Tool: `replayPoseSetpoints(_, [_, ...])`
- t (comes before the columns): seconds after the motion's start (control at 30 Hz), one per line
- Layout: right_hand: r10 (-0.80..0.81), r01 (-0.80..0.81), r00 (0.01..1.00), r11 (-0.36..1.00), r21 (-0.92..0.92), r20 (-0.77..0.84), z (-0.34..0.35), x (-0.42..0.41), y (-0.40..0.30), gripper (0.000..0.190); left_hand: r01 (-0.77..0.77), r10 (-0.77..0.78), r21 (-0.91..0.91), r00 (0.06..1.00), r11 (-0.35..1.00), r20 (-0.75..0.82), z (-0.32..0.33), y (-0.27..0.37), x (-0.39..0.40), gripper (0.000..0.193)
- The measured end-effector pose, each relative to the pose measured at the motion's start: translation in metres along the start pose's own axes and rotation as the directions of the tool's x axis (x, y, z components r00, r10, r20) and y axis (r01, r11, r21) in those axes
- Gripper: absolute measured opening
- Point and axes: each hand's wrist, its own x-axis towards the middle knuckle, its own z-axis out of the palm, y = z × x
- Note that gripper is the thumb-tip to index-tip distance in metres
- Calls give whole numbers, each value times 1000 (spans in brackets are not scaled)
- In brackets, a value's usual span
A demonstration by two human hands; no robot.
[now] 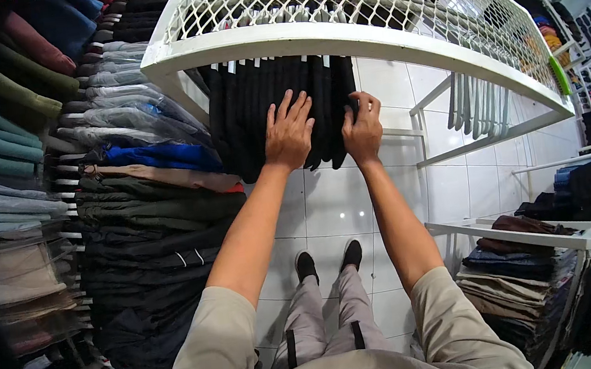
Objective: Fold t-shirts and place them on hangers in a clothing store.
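Note:
A row of black garments [236,120] hangs close together beneath the white metal rack with a mesh top [279,41]. Flat on the front of these garments lies my left hand [289,130], its fingers slightly spread and pointing away from me. My right hand [363,127] is at the right end of the row, its fingers curled beside the last black garment [343,86]; whether cloth is pinched between them cannot be told. White hanger parts show above the garments, under the rack's front bar.
Dense rows of hanging clothes [151,212], some in clear plastic, line the left side. Empty white hangers [478,106] hang from the rack's right part. Folded trousers [503,281] are stacked by a low white frame [531,237] at lower right. White floor tiles [335,196] show below my hands.

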Motion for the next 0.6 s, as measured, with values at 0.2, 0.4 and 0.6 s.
replayPoseSetpoints(0.2, [-41, 41, 999, 999, -12, 23, 2, 2, -8, 22, -7, 7, -8, 1000, 1000, 28, 0, 3, 0, 42])
replayPoseSetpoints(0.4, [72, -66, 995, 993, -94, 65, 5, 1, -33, 42, -22, 22, -12, 1000, 1000, 0, -4, -4, 0, 42])
replayPoseSetpoints(0.6, [-133, 132, 991, 989, -69, -11, 20, 4, -21, 45, -93, 92, -46, 995, 995, -33, -20, -20, 2, 50])
